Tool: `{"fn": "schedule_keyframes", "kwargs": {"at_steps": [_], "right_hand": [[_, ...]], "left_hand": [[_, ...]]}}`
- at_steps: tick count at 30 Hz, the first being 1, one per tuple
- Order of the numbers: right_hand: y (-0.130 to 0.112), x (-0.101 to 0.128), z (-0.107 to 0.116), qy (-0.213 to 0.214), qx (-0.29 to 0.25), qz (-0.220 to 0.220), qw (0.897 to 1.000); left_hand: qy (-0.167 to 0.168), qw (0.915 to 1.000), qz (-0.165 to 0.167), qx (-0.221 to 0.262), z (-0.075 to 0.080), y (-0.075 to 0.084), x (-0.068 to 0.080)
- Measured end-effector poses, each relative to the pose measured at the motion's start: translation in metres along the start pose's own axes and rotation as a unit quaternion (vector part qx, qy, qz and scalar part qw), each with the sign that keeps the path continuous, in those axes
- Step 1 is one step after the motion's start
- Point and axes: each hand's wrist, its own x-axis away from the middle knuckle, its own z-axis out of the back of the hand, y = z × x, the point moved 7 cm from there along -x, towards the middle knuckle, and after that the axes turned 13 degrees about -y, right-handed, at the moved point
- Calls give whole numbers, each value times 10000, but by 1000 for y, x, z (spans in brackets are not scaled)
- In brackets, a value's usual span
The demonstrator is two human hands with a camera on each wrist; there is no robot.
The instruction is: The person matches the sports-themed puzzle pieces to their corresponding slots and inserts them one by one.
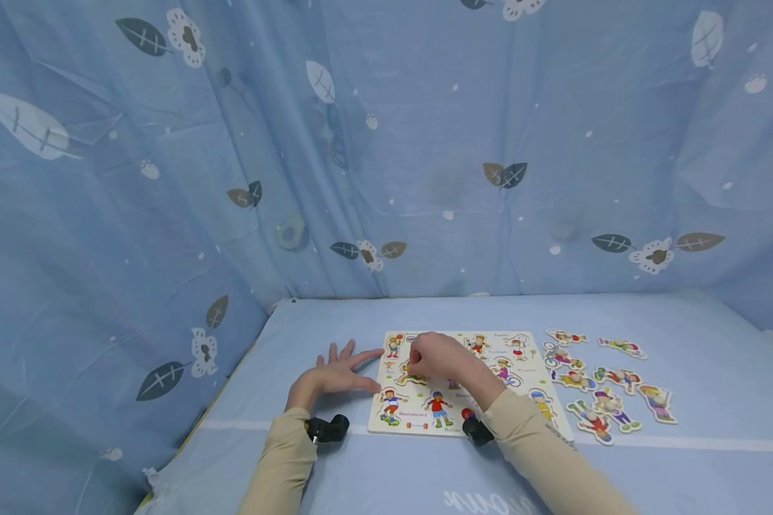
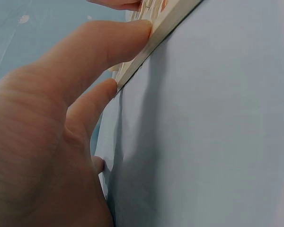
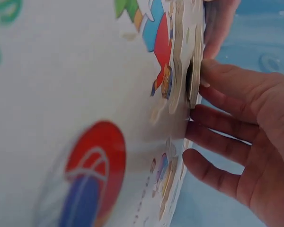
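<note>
Near the front edge of the table [image 1: 683, 315], on its pale blue cloth, lies the puzzle board [image 1: 425, 422]; the left hand [image 1: 335, 375] rests flat beside the board's left edge, fingers spread and straight, fingertips [image 2: 142, 28] touching that edge; the right hand [image 1: 439, 357] is curled over the board's upper left part, pinching a puzzle piece [image 1: 411, 375] (partly hidden under the fingers); the right forearm covers the board's lower right part; loose puzzle pieces [image 1: 608, 379] lie scattered just right of the board; "Skateboard" is printed near the board's lower left corner, other labels too small to read; a leaf-patterned blue curtain [image 1: 386, 143] hangs behind.
</note>
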Motion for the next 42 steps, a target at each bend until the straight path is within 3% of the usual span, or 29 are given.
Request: {"fn": "schedule_keyframes", "kwargs": {"at_steps": [8, 17, 21, 29, 35, 42], "right_hand": [[-3, 5, -1, -107, -190, -255, 9994], [-25, 1, -4, 236, 821, -609, 9945], [-25, 3, -5, 242, 954, -801, 9919], [-23, 11, -9, 352, 923, -587, 9934], [-18, 22, -11, 162, 620, -426, 9970], [-11, 36, -7, 296, 411, -317, 9982]], "left_hand": [[-24, 10000, 10, -16, -1, 3, -1], [-23, 9999, -158, 21, 1, 0, 2], [-66, 9998, -183, 61, 0, 2, 1], [-32, 10000, -93, 14, -1, -1, -1], [-33, 10000, -53, -27, -2, -3, -4], [-49, 10000, -69, -21, 0, -1, 0]]}}
